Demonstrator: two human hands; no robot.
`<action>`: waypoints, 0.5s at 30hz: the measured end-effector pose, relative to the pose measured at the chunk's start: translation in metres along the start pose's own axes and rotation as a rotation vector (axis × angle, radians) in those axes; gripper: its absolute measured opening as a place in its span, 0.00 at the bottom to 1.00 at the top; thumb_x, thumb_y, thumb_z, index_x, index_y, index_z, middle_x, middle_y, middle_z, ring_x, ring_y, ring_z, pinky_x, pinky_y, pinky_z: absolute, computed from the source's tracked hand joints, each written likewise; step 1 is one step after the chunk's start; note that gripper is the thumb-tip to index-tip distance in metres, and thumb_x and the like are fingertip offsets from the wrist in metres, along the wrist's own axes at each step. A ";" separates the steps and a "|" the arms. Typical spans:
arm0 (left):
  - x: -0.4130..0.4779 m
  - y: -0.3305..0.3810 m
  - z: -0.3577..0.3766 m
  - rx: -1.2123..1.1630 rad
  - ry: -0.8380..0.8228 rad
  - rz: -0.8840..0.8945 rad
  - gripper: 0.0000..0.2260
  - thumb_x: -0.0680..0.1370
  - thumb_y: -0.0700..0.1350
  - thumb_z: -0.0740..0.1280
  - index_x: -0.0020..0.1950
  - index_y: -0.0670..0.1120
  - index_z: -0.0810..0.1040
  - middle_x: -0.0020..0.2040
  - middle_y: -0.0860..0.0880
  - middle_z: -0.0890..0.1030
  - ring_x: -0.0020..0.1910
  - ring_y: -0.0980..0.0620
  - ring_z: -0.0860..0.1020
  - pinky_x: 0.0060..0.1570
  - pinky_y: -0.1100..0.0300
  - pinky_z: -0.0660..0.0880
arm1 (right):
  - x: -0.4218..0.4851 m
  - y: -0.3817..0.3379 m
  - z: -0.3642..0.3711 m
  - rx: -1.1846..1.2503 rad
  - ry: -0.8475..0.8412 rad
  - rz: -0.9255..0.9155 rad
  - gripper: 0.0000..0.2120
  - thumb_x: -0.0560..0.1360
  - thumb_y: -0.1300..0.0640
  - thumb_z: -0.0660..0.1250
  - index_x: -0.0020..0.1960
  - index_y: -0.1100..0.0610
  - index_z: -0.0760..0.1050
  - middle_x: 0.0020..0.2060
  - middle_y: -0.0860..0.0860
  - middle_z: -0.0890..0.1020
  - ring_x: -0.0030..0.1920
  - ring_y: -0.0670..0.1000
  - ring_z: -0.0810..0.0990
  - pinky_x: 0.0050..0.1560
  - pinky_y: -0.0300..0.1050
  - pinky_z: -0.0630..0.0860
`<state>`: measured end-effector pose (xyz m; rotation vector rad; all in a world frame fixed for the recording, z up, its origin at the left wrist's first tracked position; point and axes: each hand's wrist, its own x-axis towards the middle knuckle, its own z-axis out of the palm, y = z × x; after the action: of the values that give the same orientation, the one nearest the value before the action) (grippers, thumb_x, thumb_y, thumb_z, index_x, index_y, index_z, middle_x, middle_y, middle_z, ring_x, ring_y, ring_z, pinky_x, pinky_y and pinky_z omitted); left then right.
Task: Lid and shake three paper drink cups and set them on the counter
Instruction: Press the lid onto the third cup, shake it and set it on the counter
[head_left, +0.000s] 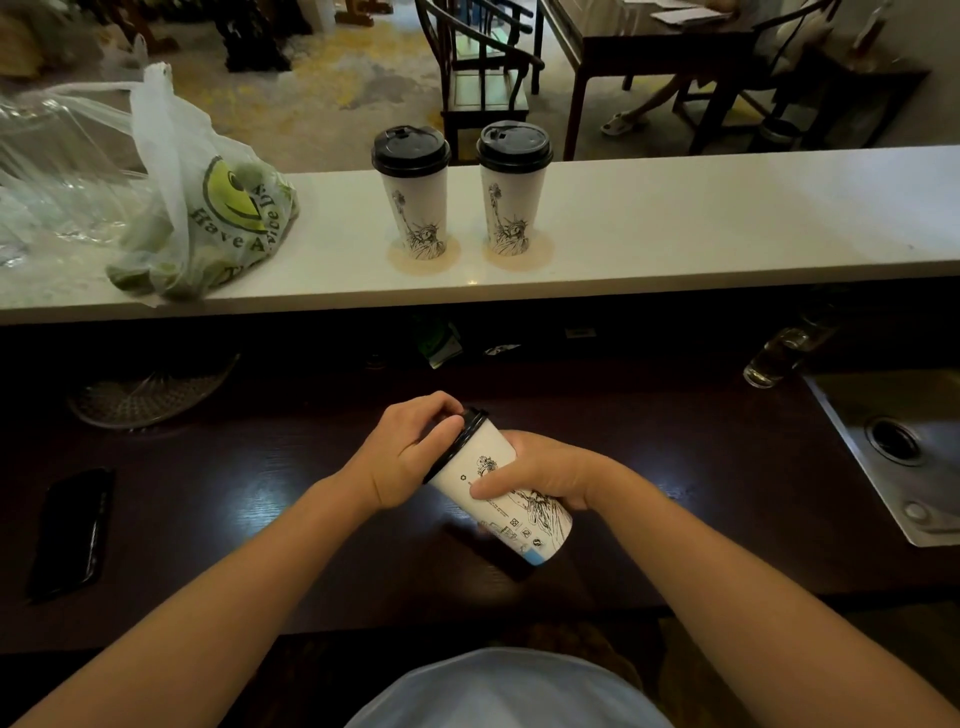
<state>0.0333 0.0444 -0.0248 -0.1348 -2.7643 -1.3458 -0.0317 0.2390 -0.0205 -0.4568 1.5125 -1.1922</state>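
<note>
Two white paper cups with black lids stand upright side by side on the pale counter (675, 228): the left cup (413, 192) and the right cup (513, 189). A third paper cup (493, 470) with a black lid (457, 442) is tilted, lid pointing up-left, above the dark worktop. My right hand (540, 475) wraps around its body. My left hand (408, 452) is pressed over the lid, covering most of its top.
A plastic bag (208, 208) of green fruit and clear plastic wrap (52, 171) lie on the counter's left. On the dark worktop (260, 499) are a black phone (70, 535), a glass dish (150, 392), a glass (774, 358) and a steel sink (893, 441) at right.
</note>
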 end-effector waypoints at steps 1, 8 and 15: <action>-0.001 0.000 -0.001 -0.011 0.002 -0.006 0.20 0.77 0.60 0.55 0.49 0.46 0.78 0.41 0.49 0.80 0.40 0.51 0.77 0.41 0.58 0.73 | 0.000 -0.002 0.002 -0.030 0.018 -0.009 0.14 0.71 0.61 0.74 0.55 0.54 0.76 0.43 0.51 0.86 0.44 0.54 0.85 0.45 0.47 0.83; 0.000 -0.002 -0.007 -0.035 0.068 -0.054 0.19 0.76 0.60 0.55 0.49 0.48 0.78 0.41 0.51 0.80 0.41 0.54 0.77 0.39 0.64 0.70 | -0.001 -0.022 0.010 -0.400 0.210 -0.085 0.21 0.68 0.54 0.79 0.57 0.47 0.74 0.47 0.46 0.84 0.48 0.47 0.84 0.51 0.47 0.82; -0.001 -0.002 -0.003 -0.053 0.138 -0.174 0.21 0.76 0.61 0.55 0.49 0.48 0.78 0.42 0.53 0.78 0.40 0.61 0.75 0.37 0.70 0.68 | 0.009 -0.021 0.019 -0.765 0.471 -0.086 0.35 0.60 0.43 0.77 0.62 0.49 0.67 0.50 0.47 0.80 0.49 0.50 0.82 0.46 0.55 0.83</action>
<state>0.0339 0.0405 -0.0245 0.1935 -2.6785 -1.4081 -0.0236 0.2149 -0.0046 -0.7835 2.3822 -0.7697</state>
